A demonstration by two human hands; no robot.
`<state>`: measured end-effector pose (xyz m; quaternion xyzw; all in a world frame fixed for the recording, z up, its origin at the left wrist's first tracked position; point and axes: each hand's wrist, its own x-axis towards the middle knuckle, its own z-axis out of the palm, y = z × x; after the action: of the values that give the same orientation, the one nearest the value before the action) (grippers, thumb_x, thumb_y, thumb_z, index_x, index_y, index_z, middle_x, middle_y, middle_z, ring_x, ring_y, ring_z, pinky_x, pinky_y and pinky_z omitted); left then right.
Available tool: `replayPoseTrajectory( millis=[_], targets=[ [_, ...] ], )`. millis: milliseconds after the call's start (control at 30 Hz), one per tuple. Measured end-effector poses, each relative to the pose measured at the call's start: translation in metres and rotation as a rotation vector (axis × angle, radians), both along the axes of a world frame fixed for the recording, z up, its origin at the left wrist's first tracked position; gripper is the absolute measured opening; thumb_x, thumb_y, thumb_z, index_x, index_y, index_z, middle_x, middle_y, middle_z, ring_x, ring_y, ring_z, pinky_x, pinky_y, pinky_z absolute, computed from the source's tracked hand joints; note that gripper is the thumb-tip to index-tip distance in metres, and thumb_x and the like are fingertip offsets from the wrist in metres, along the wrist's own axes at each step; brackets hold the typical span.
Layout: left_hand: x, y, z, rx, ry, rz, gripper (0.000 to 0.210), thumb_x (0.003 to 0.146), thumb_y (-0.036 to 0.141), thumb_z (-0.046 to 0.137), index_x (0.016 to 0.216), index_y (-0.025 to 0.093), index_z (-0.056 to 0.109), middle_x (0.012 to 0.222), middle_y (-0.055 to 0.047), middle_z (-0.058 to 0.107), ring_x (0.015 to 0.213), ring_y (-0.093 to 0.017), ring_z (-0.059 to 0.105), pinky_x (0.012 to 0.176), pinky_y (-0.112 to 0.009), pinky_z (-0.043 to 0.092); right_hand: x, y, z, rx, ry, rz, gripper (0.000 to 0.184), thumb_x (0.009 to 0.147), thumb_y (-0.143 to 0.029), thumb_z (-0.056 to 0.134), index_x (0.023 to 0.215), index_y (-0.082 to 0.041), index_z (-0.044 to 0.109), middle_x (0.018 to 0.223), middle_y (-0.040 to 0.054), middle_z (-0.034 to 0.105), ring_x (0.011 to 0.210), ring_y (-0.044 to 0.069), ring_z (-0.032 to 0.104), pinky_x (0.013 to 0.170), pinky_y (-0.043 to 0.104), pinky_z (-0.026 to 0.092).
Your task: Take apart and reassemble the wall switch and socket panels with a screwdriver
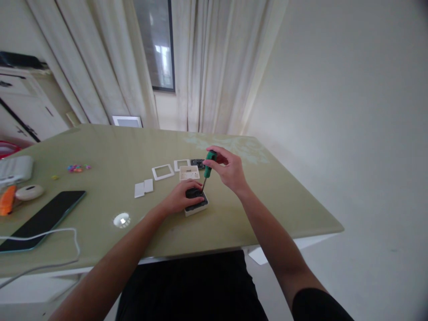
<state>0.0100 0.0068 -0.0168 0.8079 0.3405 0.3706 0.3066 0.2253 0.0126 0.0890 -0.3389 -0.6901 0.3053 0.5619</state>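
Note:
My right hand (229, 167) grips a screwdriver (210, 165) by its green handle, held nearly upright. Its thin shaft points down into a white wall switch box (197, 210) with a black insert, and the tip's exact seat is too small to tell. My left hand (183, 196) spans that box, thumb on the near side and fingers over the far side, holding it against the table. Just behind it lie a white box-like part (189, 173) and a black switch module (198, 163). To their left are white frames (163, 172) and small white plates (139, 190).
The green table (267, 209) runs to a rounded right corner near the wall. At left lie a black phone (43, 218), a white cable (75, 243), a round white object (30, 192), an orange item (7, 200) and small colourful pieces (76, 168). Curtains hang behind.

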Motion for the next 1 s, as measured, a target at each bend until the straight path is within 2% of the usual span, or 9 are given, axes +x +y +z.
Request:
replayPoseTrajectory(
  millis=[133, 267, 367, 467, 600, 667, 767, 867, 1000],
  targets=[
    [-0.003, 0.0, -0.001, -0.006, 0.008, 0.011, 0.032, 0.087, 0.049, 0.083, 0.104, 0.023, 0.076, 0.119, -0.01, 0.078, 0.114, -0.029, 0.071, 0.109, -0.048, 0.054, 0.002, -0.001, -0.006, -0.023, 0.053, -0.02, 0.039, 0.079, -0.041, 0.093, 0.112, -0.027, 0.079, 0.091, -0.002, 0.075, 0.082, 0.014, 0.071, 0.075, 0.025, 0.06],
    [-0.003, -0.004, -0.001, -0.002, 0.025, 0.006, 0.035, 0.088, 0.052, 0.082, 0.107, 0.023, 0.077, 0.123, -0.012, 0.078, 0.116, -0.03, 0.073, 0.109, -0.048, 0.055, 0.022, 0.015, -0.026, -0.18, 0.472, -0.154, 0.051, 0.062, -0.044, 0.102, 0.101, -0.024, 0.075, 0.083, -0.004, 0.071, 0.075, 0.012, 0.069, 0.065, 0.021, 0.058],
    [0.0, -0.008, -0.001, 0.003, 0.037, 0.006, 0.041, 0.085, 0.056, 0.084, 0.11, 0.024, 0.077, 0.125, -0.012, 0.078, 0.117, -0.03, 0.074, 0.108, -0.046, 0.057, 0.038, 0.032, -0.05, -0.249, 0.691, -0.3, 0.046, 0.075, -0.056, 0.092, 0.095, -0.024, 0.065, 0.074, -0.0072, 0.067, 0.067, 0.009, 0.067, 0.059, 0.016, 0.056],
    [-0.004, -0.005, 0.004, 0.013, 0.043, 0.082, 0.042, 0.089, 0.062, 0.076, 0.111, 0.025, 0.077, 0.125, -0.01, 0.079, 0.116, -0.029, 0.074, 0.105, -0.044, 0.058, 0.046, 0.044, -0.073, -0.426, 0.797, -0.329, 0.041, 0.083, -0.05, 0.088, 0.081, -0.021, 0.059, 0.067, -0.0057, 0.066, 0.059, 0.009, 0.066, 0.057, 0.017, 0.059],
    [-0.052, 0.011, 0.018, 0.027, 0.042, 0.452, 0.053, 0.105, 0.065, 0.043, 0.119, 0.02, 0.069, 0.124, -0.015, 0.077, 0.114, -0.031, 0.072, 0.099, -0.048, 0.058, 0.04, 0.047, -0.091, -0.627, 0.846, -0.274, 0.024, 0.095, -0.03, 0.081, 0.084, -0.016, 0.065, 0.076, -0.002, 0.071, 0.065, 0.011, 0.07, 0.061, 0.021, 0.061],
    [-0.09, 0.015, 0.023, 0.001, 0.103, 0.573, 0.059, 0.096, 0.069, 0.053, 0.121, 0.017, 0.068, 0.123, -0.019, 0.077, 0.112, -0.037, 0.073, 0.096, -0.053, 0.059, 0.033, 0.046, -0.095, -0.692, 0.859, -0.239, 0.016, 0.101, -0.026, 0.075, 0.094, -0.013, 0.068, 0.086, -0.0004, 0.073, 0.07, 0.011, 0.071, 0.063, 0.023, 0.062],
    [-0.139, 0.011, 0.022, -0.062, 0.362, 0.61, 0.07, 0.066, 0.069, 0.078, 0.115, 0.019, 0.073, 0.119, -0.018, 0.079, 0.115, -0.044, 0.073, 0.099, -0.055, 0.058, 0.024, 0.045, -0.098, -0.745, 0.874, -0.2, 0.012, 0.104, -0.024, 0.072, 0.105, -0.013, 0.07, 0.095, 0.0012, 0.073, 0.075, 0.012, 0.071, 0.065, 0.025, 0.062],
    [-0.161, 0.003, 0.013, -0.066, 0.578, 0.565, 0.066, 0.074, 0.071, 0.067, 0.118, 0.023, 0.075, 0.118, -0.014, 0.08, 0.11, -0.041, 0.075, 0.097, -0.05, 0.059, 0.022, 0.046, -0.099, -0.757, 0.886, -0.188, 0.01, 0.103, -0.021, 0.072, 0.108, -0.013, 0.069, 0.096, 0.0012, 0.072, 0.076, 0.012, 0.071, 0.065, 0.024, 0.062],
    [-0.154, -0.004, 0.006, 0.009, 0.621, 0.547, 0.057, 0.081, 0.068, 0.064, 0.116, 0.024, 0.075, 0.122, -0.013, 0.077, 0.115, -0.038, 0.072, 0.106, -0.049, 0.054, 0.025, 0.045, -0.099, -0.743, 0.894, -0.2, 0.007, 0.102, -0.018, 0.072, 0.105, -0.013, 0.069, 0.093, 0.0001, 0.072, 0.073, 0.011, 0.07, 0.063, 0.023, 0.061]
  ],
)
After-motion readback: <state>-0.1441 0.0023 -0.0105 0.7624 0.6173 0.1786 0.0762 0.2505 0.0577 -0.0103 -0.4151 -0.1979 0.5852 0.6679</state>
